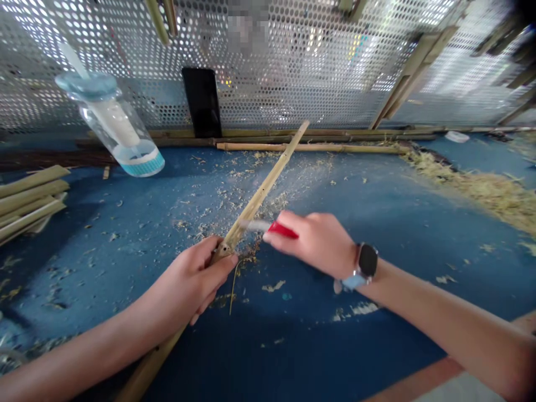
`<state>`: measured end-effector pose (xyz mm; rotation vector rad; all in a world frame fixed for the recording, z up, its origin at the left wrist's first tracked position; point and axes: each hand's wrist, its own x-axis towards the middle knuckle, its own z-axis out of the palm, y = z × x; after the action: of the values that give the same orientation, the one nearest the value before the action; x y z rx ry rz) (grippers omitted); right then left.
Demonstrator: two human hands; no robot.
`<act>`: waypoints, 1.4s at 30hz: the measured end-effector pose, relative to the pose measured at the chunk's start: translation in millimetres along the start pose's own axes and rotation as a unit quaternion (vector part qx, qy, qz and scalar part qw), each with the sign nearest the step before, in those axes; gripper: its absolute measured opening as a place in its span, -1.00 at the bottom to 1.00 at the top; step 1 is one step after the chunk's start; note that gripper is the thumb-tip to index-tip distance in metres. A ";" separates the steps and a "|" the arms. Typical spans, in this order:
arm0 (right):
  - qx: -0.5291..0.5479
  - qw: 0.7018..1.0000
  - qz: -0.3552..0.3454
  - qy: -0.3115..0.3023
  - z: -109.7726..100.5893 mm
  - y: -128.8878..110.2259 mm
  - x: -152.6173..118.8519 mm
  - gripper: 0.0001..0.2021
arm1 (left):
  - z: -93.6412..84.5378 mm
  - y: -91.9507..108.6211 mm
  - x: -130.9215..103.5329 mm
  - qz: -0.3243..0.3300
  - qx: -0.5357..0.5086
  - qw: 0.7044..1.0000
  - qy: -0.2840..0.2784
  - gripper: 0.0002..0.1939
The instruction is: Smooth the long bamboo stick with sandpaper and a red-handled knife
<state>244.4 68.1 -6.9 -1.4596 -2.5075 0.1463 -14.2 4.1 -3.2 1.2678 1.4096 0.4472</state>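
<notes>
A long pale bamboo strip (264, 188) slants across the blue table, from the bottom edge up toward the mesh panel. My left hand (200, 279) is wrapped round it just below a dark knot, fingers closed. My right hand (312, 237), with a watch on the wrist, is closed round the red handle of a knife (283, 230). The knife's blade is smeared by motion and lies at the strip, a little beyond my left hand. Whether the blade's edge touches the strip I cannot tell. Fine shavings are scattered around the strip.
A clear bottle (125, 134) with a straw stands back left, and a black phone (203, 103) leans on the perforated metal panel (285, 67). Split bamboo pieces (33, 198) lie at left. Bamboo poles (335, 148) run along the back; a heap of shavings (481, 187) lies right.
</notes>
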 end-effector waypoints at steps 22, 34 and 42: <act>0.004 0.998 0.066 0.011 0.2 11.9 7.8 -0.44 | -0.7 -0.7 5.8 0.022 -0.003 1.000 -0.005 -0.55; -0.034 0.999 0.002 -0.015 5.2 -6.8 2.5 -0.35 | 3.4 -0.2 8.4 0.018 0.055 0.998 0.038 -0.62; -0.043 0.999 -0.008 -0.002 7.6 -11.3 -4.6 -0.32 | 6.7 7.7 7.2 0.012 0.104 0.993 0.051 -0.64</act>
<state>235.1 58.7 -12.7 -1.4731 -2.5568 0.0396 -3.5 10.4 -2.2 1.4484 1.5605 0.3932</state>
